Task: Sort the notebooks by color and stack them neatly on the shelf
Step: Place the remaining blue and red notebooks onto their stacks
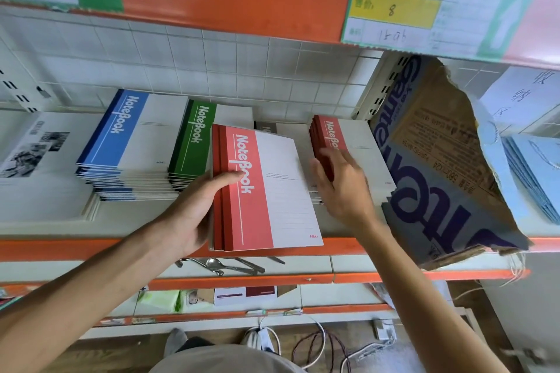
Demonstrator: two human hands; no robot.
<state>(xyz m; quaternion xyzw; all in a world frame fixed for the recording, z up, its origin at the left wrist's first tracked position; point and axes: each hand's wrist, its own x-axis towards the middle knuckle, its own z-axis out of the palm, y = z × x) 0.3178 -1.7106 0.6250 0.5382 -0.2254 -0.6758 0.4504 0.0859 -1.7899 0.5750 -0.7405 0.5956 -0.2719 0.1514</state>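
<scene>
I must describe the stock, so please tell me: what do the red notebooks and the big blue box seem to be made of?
Red notebooks, held by the left hand: seemingly paper with thin card covers, matte finish; the stacked white page edges show it. Blue box: corrugated cardboard, printed blue outside; its torn edge shows raw brown board.

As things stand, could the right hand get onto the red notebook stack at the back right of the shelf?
Probably yes. The right hand is already at the near edge of the red stack, fingers straight, and nothing lies between them. The cardboard box only borders the stack's right side.
</scene>
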